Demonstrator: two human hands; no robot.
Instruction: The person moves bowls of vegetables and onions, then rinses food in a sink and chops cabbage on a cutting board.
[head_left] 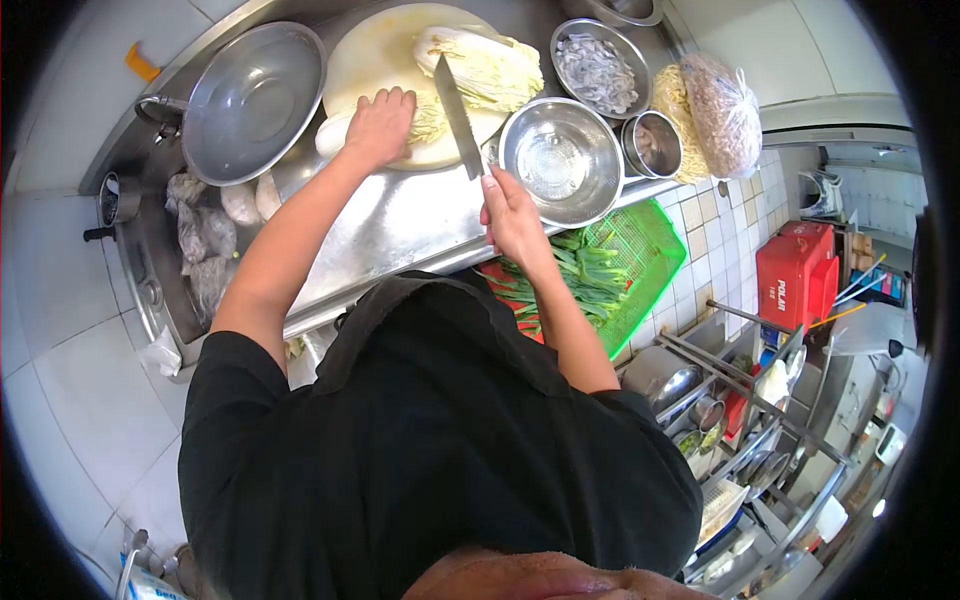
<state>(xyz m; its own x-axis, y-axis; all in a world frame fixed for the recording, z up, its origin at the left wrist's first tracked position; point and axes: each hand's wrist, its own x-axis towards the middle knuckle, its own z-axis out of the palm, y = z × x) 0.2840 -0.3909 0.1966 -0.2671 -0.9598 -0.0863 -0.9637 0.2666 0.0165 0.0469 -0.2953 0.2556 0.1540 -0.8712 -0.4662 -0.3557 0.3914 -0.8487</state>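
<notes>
My left hand (382, 128) is on a napa cabbage piece (428, 122), its fingers curled over the top. The piece lies on a round, pale cutting board (352, 68); its white end shows left of my wrist. My right hand (512, 212) grips a kitchen knife (458, 118) by the handle, with the broad blade pointing up and away beside the cabbage. Farther back on the board rests a larger napa cabbage piece (490, 68) with yellow leaves. Close to the knife hand stands a metal bowl (562, 190) with a perforated-looking bottom.
A large steel basin (255, 105) sits at the left by the tap. Bagged food (205, 235) lies in the sink. At the right are a bowl of greyish pieces (597, 75), a small pot (653, 145) and full plastic bags (720, 115). Below, a green basket (650, 265) holds leafy greens.
</notes>
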